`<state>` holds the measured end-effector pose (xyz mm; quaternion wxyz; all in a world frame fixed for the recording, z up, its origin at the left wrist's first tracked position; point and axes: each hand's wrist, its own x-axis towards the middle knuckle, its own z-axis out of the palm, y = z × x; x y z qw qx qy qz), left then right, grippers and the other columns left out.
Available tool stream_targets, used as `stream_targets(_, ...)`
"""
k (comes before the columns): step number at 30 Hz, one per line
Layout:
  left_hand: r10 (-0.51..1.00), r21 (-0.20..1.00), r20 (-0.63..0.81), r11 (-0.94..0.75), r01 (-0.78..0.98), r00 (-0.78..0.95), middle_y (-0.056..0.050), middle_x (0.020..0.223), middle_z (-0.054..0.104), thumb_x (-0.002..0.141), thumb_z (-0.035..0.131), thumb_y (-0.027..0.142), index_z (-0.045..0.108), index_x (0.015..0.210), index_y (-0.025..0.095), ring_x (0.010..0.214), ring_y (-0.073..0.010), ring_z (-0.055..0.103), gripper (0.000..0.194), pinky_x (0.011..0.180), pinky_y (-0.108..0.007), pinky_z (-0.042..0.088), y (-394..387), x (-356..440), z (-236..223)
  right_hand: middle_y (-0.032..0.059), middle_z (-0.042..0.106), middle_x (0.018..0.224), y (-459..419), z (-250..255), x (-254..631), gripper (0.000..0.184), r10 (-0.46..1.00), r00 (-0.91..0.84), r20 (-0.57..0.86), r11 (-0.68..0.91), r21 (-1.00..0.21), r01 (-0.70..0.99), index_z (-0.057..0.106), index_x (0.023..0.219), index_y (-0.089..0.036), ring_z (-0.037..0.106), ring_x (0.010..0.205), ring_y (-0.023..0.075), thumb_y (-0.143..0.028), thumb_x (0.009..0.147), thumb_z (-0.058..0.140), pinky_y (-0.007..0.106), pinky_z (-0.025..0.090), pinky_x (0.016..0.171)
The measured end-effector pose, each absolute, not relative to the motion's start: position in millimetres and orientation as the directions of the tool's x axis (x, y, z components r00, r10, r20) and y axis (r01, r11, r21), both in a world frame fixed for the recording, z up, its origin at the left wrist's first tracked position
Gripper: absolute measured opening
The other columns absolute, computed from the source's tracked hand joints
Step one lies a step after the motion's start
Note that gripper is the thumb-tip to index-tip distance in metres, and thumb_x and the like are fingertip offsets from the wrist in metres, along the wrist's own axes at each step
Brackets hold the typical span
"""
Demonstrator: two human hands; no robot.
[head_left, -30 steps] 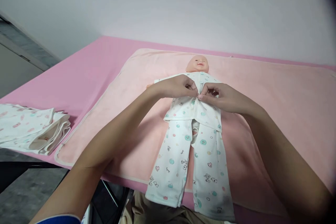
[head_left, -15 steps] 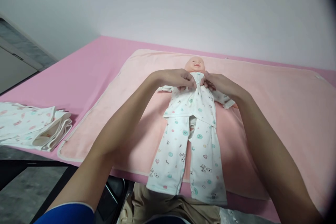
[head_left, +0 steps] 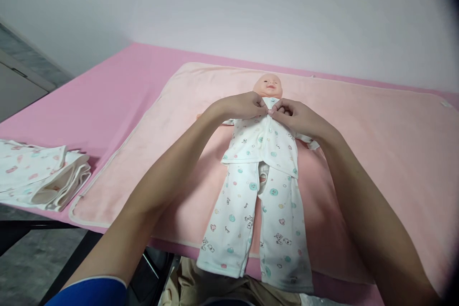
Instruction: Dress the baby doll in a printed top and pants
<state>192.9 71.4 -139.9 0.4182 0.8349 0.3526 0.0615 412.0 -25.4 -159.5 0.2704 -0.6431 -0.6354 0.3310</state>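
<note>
A baby doll (head_left: pixel 268 86) lies on its back in a white printed shirt (head_left: pixel 247 141) and matching trousers (head_left: pixel 283 215). At the upper chest, my left hand (head_left: pixel 251 105) pinches the shirt's front edge. Right beside it, my right hand (head_left: pixel 292 114) grips the shirt front too, thumb and fingertips pressed together. The tips of both hands meet just below the collar, where a small snap button (head_left: pixel 273 100) shows above them. Whatever lies directly under the fingertips is hidden. The trouser legs reach past the table's front edge.
Under the doll spreads a light pink blanket (head_left: pixel 158 162) on a pink-covered table (head_left: pixel 118 86). Folded printed cloths (head_left: pixel 39 172) lie at the left front. A pale wall (head_left: pixel 251 14) stands behind the table. Dark metal legs (head_left: pixel 39 224) show below.
Both hands have come together at the shirt front; the right hand has shifted left until the fingertips touch. The camera view has moved slightly.
</note>
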Motion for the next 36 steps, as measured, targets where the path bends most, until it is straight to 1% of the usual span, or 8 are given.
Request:
stream_targets(6,0.638,0.745,-0.208,-0.388,0.542,0.741,-0.003,0.072,0.049,0.085,0.078,0.039,0.06,0.075,0.021,0.064,-0.0158,0.045,0.027,0.064,-0.035,0.025,71,195,-140,0.0021,0.06,0.091,-24,-162,420,0.041,0.988,-0.087,-0.125,-0.052,-0.812,0.582,0.076,0.101,-0.025,0.05,0.081,0.0183,-0.064,0.092,0.084,0.034,0.037,0.071)
stream_targets(13,0.665,0.749,-0.218,-0.355,0.559,0.714,-0.003,0.072,0.047,0.088,0.077,0.041,0.059,0.08,0.02,0.063,-0.0152,0.045,0.028,0.062,-0.033,0.026,67,197,-139,0.0032,0.066,0.102,-22,-168,426,0.037,0.986,-0.141,-0.09,-0.004,-0.856,0.518,0.074,0.098,-0.025,0.056,0.097,0.0219,-0.062,0.097,0.079,0.036,0.044,0.085)
stream_targets(20,0.65,0.784,-0.165,-0.369,0.499,0.742,-0.003,0.072,0.047,0.092,0.071,0.049,0.057,0.078,0.021,0.06,-0.0138,0.042,0.034,0.062,-0.033,0.025,66,197,-144,0.0017,0.059,0.094,-21,-171,425,0.03,0.991,-0.107,-0.081,-0.017,-0.865,0.501,0.065,0.096,-0.025,0.051,0.086,0.0193,-0.053,0.103,0.07,0.033,0.041,0.079)
stream_targets(23,0.655,0.805,-0.155,-0.351,0.479,0.739,-0.003,0.073,0.046,0.09,0.071,0.046,0.056,0.077,0.021,0.061,-0.0136,0.04,0.032,0.062,-0.033,0.026,66,198,-145,0.0029,0.062,0.095,-28,-166,413,0.026,0.999,-0.042,-0.02,0.009,-0.803,0.596,0.063,0.097,-0.025,0.052,0.087,0.0214,-0.05,0.106,0.065,0.035,0.04,0.078)
stream_targets(26,0.671,0.813,-0.144,-0.339,0.474,0.727,-0.002,0.072,0.044,0.089,0.073,0.044,0.052,0.075,0.021,0.062,-0.0132,0.04,0.034,0.064,-0.033,0.026,63,199,-145,0.0068,0.066,0.095,-37,-161,396,0.025,0.997,0.051,0.065,0.007,-0.683,0.73,0.059,0.095,-0.026,0.055,0.089,0.026,-0.046,0.11,0.059,0.038,0.039,0.079)
stream_targets(29,0.684,0.823,-0.14,-0.322,0.468,0.716,-0.002,0.071,0.044,0.089,0.075,0.044,0.051,0.074,0.021,0.063,-0.0135,0.042,0.037,0.064,-0.032,0.029,60,200,-143,0.0113,0.064,0.091,-44,-160,382,0.028,0.981,0.08,0.177,0.034,-0.559,0.829,0.054,0.091,-0.026,0.054,0.088,0.0304,-0.045,0.112,0.051,0.042,0.04,0.081)
stream_targets(34,0.653,0.847,-0.138,-0.311,0.43,0.744,-0.002,0.072,0.045,0.092,0.072,0.045,0.055,0.073,0.02,0.063,-0.0135,0.044,0.035,0.066,-0.032,0.032,62,199,-145,0.0155,0.06,0.096,-48,-165,368,0.027,0.968,0.089,0.235,0.017,-0.413,0.911,0.053,0.094,-0.025,0.054,0.089,0.0336,-0.039,0.113,0.04,0.046,0.042,0.083)
stream_targets(36,0.653,0.848,-0.132,-0.315,0.426,0.746,-0.002,0.071,0.045,0.092,0.071,0.043,0.055,0.073,0.02,0.062,-0.0128,0.042,0.034,0.066,-0.032,0.031,64,199,-147,0.0156,0.06,0.1,-47,-166,368,0.026,0.961,0.088,0.262,0.026,-0.402,0.915,0.051,0.095,-0.025,0.053,0.091,0.0335,-0.04,0.113,0.04,0.045,0.042,0.084)
